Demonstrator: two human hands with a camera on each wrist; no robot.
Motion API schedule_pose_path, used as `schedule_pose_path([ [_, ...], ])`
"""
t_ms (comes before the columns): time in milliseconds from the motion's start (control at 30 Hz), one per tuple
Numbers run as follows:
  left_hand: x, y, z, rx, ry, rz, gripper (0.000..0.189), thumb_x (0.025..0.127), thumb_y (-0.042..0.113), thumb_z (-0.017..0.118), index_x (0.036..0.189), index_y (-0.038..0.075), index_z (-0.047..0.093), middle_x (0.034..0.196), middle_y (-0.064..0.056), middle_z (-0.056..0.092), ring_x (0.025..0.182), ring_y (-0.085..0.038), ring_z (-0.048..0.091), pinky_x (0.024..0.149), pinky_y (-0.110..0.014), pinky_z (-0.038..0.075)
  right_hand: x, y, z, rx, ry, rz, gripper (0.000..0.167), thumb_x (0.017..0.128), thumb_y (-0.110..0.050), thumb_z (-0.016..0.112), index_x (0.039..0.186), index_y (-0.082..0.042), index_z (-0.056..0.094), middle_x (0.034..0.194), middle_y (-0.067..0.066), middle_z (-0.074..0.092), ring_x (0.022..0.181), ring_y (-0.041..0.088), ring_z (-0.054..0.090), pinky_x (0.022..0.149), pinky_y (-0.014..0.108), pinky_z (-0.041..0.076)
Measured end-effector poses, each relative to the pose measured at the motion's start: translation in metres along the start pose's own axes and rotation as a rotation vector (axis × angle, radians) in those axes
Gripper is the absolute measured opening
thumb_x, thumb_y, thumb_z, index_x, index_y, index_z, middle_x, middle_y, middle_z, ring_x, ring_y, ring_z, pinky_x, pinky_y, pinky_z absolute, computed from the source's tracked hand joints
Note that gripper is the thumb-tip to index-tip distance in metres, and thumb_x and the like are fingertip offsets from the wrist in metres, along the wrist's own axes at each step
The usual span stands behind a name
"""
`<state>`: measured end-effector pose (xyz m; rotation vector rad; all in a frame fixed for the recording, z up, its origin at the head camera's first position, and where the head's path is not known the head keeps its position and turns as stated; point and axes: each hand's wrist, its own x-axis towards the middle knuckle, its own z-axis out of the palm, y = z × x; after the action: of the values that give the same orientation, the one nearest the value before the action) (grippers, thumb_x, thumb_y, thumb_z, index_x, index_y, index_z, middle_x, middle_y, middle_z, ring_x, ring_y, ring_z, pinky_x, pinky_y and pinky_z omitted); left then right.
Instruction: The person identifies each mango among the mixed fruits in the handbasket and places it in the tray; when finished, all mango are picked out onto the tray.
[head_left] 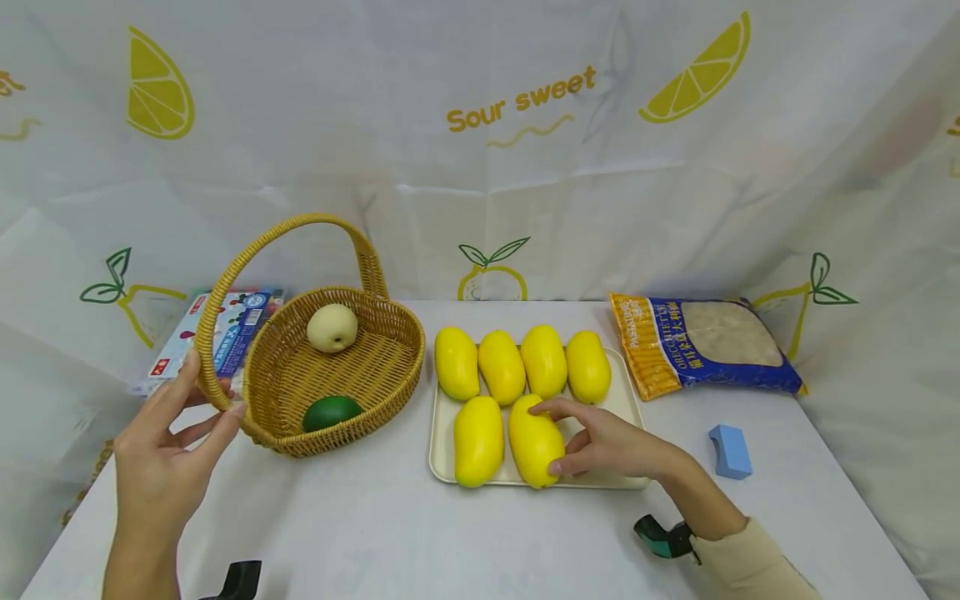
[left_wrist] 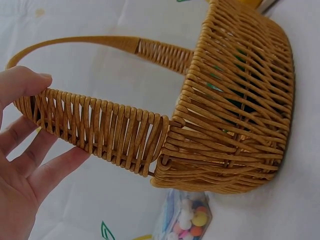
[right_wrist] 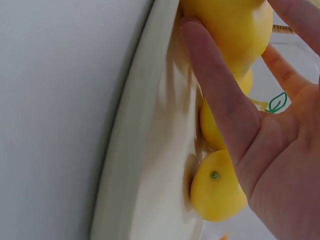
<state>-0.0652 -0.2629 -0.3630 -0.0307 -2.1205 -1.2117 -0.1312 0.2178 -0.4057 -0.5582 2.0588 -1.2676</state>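
Note:
A brown wicker basket stands at left with its tall handle raised. My left hand pinches the lower left part of that handle between thumb and fingers, also seen close in the left wrist view. Inside the basket are a pale round pear and a dark green oval fruit, set apart. Two rows of yellow mangoes lie on a cream tray in the middle. With thumb and fingers around it, my right hand grips the front-row right mango.
Behind the basket lie colourful flat packs; coloured balls show in the left wrist view. A bag of orecchiette pasta lies right of the tray. Nearer is a blue block. A printed white curtain hangs behind the table.

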Motion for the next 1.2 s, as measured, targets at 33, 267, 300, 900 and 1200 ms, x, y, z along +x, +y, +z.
schedule_pose_path([
  [33,0.0,-0.0002,-0.0001,-0.001,-0.001,0.001,0.087,0.069,-0.03,0.072,0.145,0.01,0.055,0.109,0.026,0.065,0.095,0.004,0.061,0.073,-0.001,0.053,0.0005,0.0003,0.0006,0.002,0.002,0.0,0.069,0.091,-0.022,0.078,0.15,-0.015,0.042,0.152,0.033,0.034,0.083,0.026,0.072,0.076,0.025,0.063],
  [267,-0.0002,-0.0019,-0.0001,-0.031,-0.002,0.033,0.087,0.068,-0.031,0.071,0.144,0.008,0.055,0.109,0.025,0.066,0.095,0.004,0.061,0.072,-0.001,0.053,0.0032,0.0044,0.0034,0.02,0.023,-0.004,0.072,0.089,-0.024,0.08,0.148,-0.015,0.039,0.154,0.034,0.03,0.081,0.026,0.073,0.077,0.026,0.064],
  [300,-0.0003,-0.0019,-0.0001,-0.027,-0.002,0.033,0.087,0.068,-0.031,0.072,0.145,0.008,0.055,0.109,0.025,0.066,0.095,0.004,0.061,0.072,-0.001,0.052,0.0034,0.0049,0.0037,0.023,0.024,-0.006,0.072,0.089,-0.024,0.08,0.148,-0.015,0.039,0.155,0.034,0.029,0.081,0.026,0.073,0.077,0.026,0.064],
  [900,-0.0002,-0.0025,0.0,-0.028,-0.001,0.04,0.087,0.068,-0.031,0.072,0.144,0.007,0.056,0.11,0.025,0.067,0.094,0.005,0.061,0.072,-0.001,0.052,0.0062,0.0056,0.0086,-0.065,0.095,-0.017,0.076,0.087,-0.028,0.082,0.147,-0.011,0.038,0.15,0.033,0.035,0.085,0.025,0.071,0.077,0.026,0.063],
  [1200,-0.0003,-0.0027,0.0,-0.04,-0.003,0.041,0.087,0.068,-0.032,0.071,0.144,0.007,0.055,0.109,0.024,0.066,0.094,0.005,0.062,0.072,-0.001,0.053,0.0068,0.0057,0.0092,-0.077,0.105,-0.015,0.079,0.087,-0.029,0.082,0.148,-0.01,0.035,0.149,0.033,0.036,0.085,0.024,0.072,0.076,0.026,0.063],
])
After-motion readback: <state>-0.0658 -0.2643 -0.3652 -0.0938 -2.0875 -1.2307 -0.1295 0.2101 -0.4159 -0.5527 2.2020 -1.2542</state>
